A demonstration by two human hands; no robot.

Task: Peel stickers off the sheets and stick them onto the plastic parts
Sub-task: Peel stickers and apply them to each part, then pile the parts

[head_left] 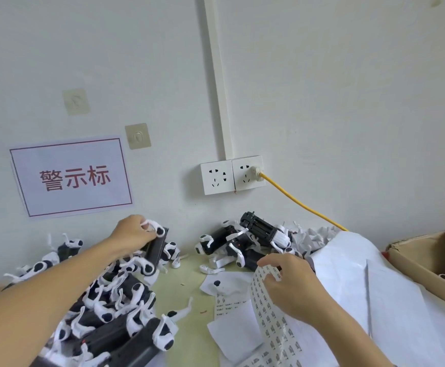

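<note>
Though gripped, part under left hand.

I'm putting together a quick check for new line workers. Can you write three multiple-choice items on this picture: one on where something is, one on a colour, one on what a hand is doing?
1. Where is the cardboard box?
A. At the right edge of the table
B. Under the wall sign
C. Between the two hands

2. What colour is the cable plugged into the wall socket?
A. Black
B. Yellow
C. Red

3. What is the left hand doing?
A. Lying flat on the table
B. Pointing at the sign
C. Gripping a black and white plastic part

Answers:
1 A: the box sits at the far right, beyond the white sheets.
2 B: a yellow cable runs down from the right socket.
3 C: its fingers curl round the part above the pile.
</note>
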